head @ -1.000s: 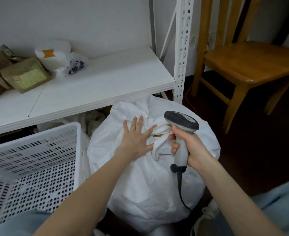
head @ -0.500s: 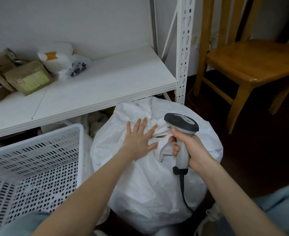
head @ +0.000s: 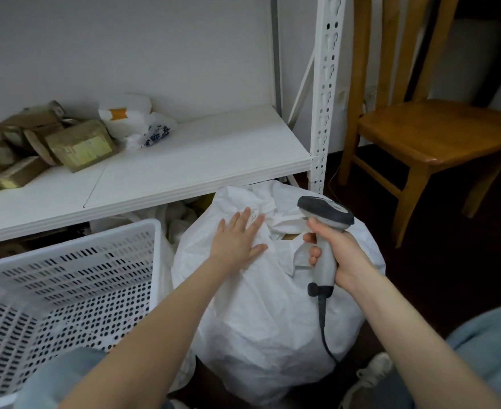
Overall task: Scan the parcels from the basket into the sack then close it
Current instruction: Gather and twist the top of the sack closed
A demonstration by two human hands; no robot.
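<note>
The left hand (head: pixel 237 242) lies flat on the top of the white sack (head: pixel 272 305), fingers spread and palm pressed onto the crumpled fabric just left of the sack's gathered mouth. The right hand (head: pixel 336 255) is wrapped tight around the handle of a grey barcode scanner (head: pixel 324 231), whose dark head points left over the mouth; its black cable (head: pixel 324 332) hangs down the sack's right side. A fold of the sack fabric sits against the fingers of that hand, though whether they pinch it cannot be told. Between the two hands the mouth is bunched but not fully shut: a small brown patch of a parcel (head: pixel 289 236) shows through the gap.

The sack stands full on the dark floor, between the person's knees in pale blue trousers (head: pixel 485 358). Touching its left side is the white perforated basket (head: pixel 66 284), whose near wall hides most of its inside. Above both, a white shelf (head: pixel 184 166) reaches out, its front edge overhanging the sack's far rim. Brown parcels (head: pixel 78 146) and white plastic mailers (head: pixel 134 122) are heaped at the shelf's back left. The shelf's slotted upright (head: pixel 326 84) stands at its right corner, and beyond it a wooden chair (head: pixel 429 137).
</note>
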